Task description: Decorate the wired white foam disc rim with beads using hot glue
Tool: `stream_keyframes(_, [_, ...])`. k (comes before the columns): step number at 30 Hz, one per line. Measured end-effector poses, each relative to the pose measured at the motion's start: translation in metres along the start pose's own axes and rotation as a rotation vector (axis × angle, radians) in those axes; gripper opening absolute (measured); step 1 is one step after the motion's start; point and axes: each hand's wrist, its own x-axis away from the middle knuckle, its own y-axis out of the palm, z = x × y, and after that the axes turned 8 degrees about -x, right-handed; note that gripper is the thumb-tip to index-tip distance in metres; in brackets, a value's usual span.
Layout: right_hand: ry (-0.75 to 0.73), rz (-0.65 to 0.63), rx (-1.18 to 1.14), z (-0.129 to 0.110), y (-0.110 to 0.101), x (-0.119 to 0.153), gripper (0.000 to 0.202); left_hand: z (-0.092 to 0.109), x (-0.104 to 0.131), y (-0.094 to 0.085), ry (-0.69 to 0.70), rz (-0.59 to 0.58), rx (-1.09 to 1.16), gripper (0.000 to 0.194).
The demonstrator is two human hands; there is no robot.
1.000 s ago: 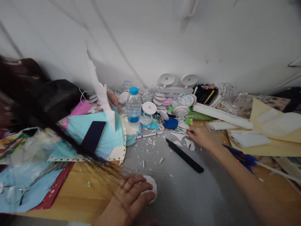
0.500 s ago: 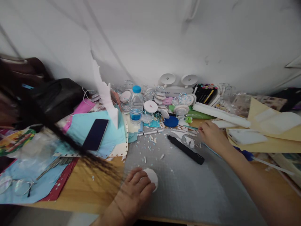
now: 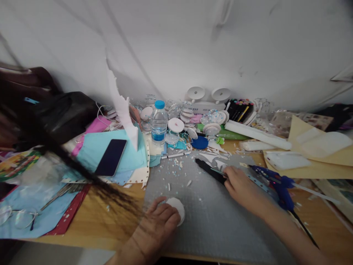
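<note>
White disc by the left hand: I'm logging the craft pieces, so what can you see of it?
The white disc is plain, thin-looking and roughly round, with a slightly uneven edge; whether it is paper, foam or plastic, I can't tell. It lies about flat on the grey mat, towards the near left part. The left hand lies over its near left side, fingers touching it and hiding that part. The far and right edges show, with no other piece touching them.
</note>
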Motion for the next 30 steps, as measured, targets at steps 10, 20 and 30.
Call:
stream_keyframes(10, [0.090,-0.009,0.049,0.006,0.017,-0.013,0.019,-0.001,0.002,0.005,0.008,0.040,-0.012,0.017])
stream_keyframes(20, [0.121,0.129,-0.075,0.021,0.004,-0.030,0.032,-0.005,0.001,-0.015,0.114,0.039,0.043,0.022])
stream_keyframes(30, [0.281,0.301,-0.814,-0.029,-0.018,-0.028,0.044,-0.036,-0.030,-0.034,0.134,0.095,0.013,0.011])
